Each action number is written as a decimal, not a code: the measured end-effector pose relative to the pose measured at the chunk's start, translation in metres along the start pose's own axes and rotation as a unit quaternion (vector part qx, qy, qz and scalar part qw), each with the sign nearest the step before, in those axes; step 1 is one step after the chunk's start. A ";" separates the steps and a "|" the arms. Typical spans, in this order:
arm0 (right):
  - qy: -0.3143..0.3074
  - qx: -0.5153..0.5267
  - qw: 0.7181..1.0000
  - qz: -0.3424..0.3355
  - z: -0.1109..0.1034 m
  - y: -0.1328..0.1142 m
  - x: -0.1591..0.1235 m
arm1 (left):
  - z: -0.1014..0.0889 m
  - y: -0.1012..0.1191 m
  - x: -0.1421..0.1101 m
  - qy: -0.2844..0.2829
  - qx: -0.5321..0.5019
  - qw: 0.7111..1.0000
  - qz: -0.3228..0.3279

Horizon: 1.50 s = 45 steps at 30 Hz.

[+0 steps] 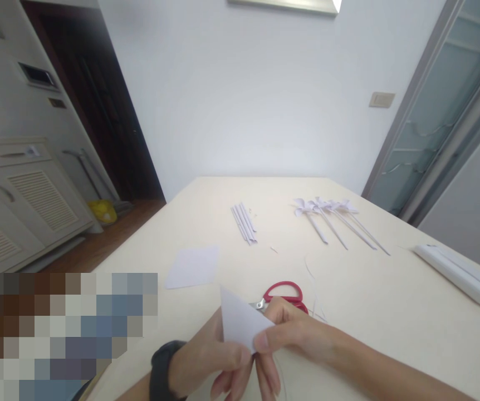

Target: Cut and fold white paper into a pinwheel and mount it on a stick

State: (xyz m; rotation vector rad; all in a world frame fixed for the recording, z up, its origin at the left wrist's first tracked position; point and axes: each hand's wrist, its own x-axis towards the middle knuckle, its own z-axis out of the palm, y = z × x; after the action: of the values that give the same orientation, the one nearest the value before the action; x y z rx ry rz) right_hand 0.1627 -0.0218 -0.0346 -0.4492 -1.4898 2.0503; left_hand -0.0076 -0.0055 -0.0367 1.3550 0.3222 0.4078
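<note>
A white sheet of paper (242,323), folded to a triangle, is held up between my two hands near the table's front. My left hand (212,359), with a black band at the wrist, pinches its lower edge under the thumb. On the right side, my right hand (284,331) grips the lower corner between thumb and fingers. Just behind the hands lie scissors with red handles (284,285), their blades partly hidden by the paper. A flat white paper square (193,267) rests on the table to the left.
Several rolled paper sticks (244,224) lie mid-table. Several paper pinwheels on sticks (323,209) are at the back right. Thin paper strips (312,278) curl beyond my right hand. A long white device (461,273) sits at the right edge of the table (140,250).
</note>
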 end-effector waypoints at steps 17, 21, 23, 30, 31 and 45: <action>0.171 0.030 0.983 -0.055 -0.009 0.009 0.001 | 0.002 0.005 0.020 0.154 0.059 0.986 0.015; 0.177 0.005 0.982 -0.068 -0.011 0.011 -0.003 | 0.007 0.006 0.019 0.144 0.065 0.987 0.009; 0.179 -0.008 0.981 -0.076 -0.012 0.010 -0.004 | 0.009 0.005 0.020 0.144 0.063 0.988 0.001; 0.179 -0.063 0.978 -0.089 -0.010 -0.003 -0.009 | 0.012 0.007 0.019 0.138 0.063 0.988 -0.030; 0.181 -0.070 0.977 -0.090 -0.010 -0.005 -0.011 | 0.012 0.008 0.018 0.138 0.068 0.988 -0.034; 0.174 -0.117 0.977 -0.038 -0.004 0.001 -0.017 | 0.013 0.010 0.013 0.083 0.085 0.992 -0.038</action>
State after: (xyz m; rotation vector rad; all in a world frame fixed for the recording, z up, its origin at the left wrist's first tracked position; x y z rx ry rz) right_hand 0.1784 -0.0297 -0.0374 -0.7870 -1.5067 1.6406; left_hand 0.0088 -0.0091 -0.0239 1.4732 0.5543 0.4382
